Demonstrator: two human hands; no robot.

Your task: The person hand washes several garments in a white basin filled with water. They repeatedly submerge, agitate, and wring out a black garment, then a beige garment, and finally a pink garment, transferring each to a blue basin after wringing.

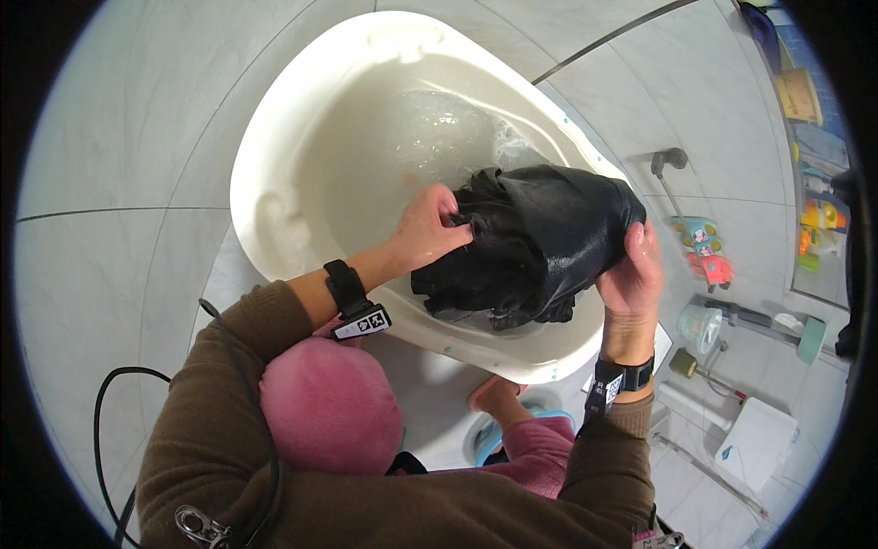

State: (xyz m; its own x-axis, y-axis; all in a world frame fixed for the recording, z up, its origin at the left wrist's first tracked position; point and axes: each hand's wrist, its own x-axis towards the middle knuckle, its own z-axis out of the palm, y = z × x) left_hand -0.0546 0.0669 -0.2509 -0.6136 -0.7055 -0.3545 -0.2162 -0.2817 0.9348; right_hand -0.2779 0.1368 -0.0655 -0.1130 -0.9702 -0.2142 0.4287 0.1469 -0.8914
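A wet black garment [549, 226] hangs bunched over the near right part of a white plastic tub [274, 158]. My left hand [432, 230] pinches the garment's left edge between thumb and fingers. At the other end, my right hand [634, 267] cups the cloth, thumb on top and the other fingers partly hidden beneath it. Cloudy water [418, 137] with some foam lies in the tub behind the garment. The garment's lower folds hang down to the water along the near side. Which kind of garment it is I cannot tell.
My knee in pink trousers [329, 405] is close to the tub's near rim. A light blue basin [488, 442] stands on the floor by my foot. Along the right wall are a shower head [669, 161], a toilet brush [684, 362] and a white cistern [756, 442].
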